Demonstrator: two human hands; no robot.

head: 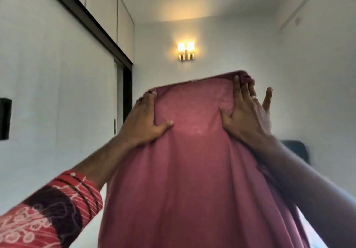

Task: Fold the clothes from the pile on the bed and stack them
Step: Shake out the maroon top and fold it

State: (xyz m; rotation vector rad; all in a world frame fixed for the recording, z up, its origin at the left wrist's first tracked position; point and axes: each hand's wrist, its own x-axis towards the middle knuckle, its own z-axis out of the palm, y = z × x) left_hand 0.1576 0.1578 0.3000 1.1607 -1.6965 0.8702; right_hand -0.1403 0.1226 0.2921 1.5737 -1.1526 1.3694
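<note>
little of any supporting surface shows. at 7 o'clock a pale strip (90, 232) sits between the patterned sleeve and the hanging fabric, and at 5 o'clock a pale sliver (313, 237) with a faint blue tint peeks out below the right forearm. whether either is the bed cannot be told. what lies on them is hidden. the maroon cloth (192, 170) rests on no surface in view. it hangs from the left hand (145, 120) at 10 o'clock of it and the right hand (248, 116) at 2 o'clock, both gripping its top edge.
</note>
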